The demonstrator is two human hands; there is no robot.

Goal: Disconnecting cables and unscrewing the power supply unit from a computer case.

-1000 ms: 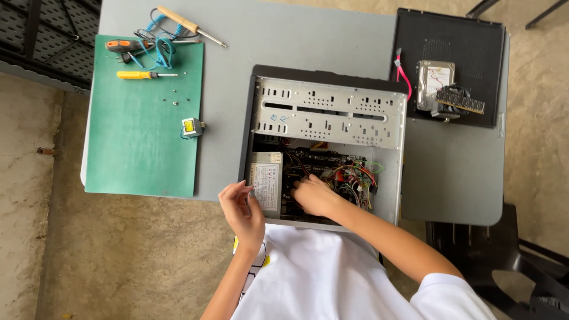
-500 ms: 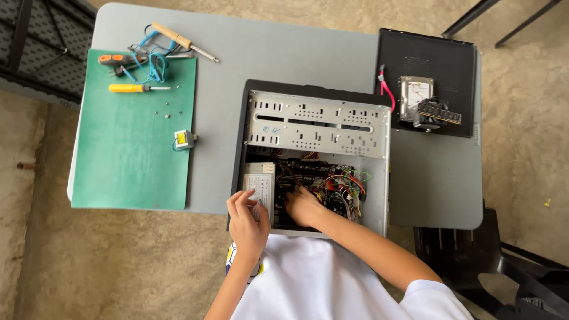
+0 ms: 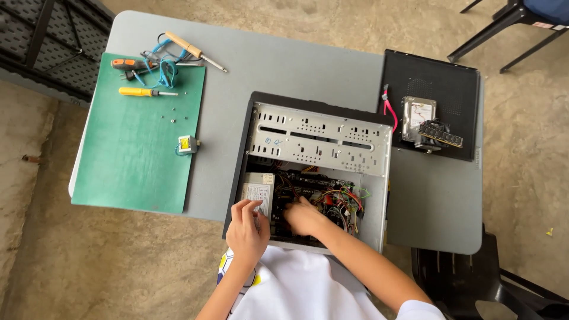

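Left hand fingers curled on power supply | right hand among cables, grip unclear

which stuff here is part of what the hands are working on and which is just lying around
In hand:
- open computer case
- power supply box, under the left hand
- tangled wires, beside the right hand

Lying about:
- green mat
- yellow screwdriver
- soldering iron
- hard drive on the black side panel
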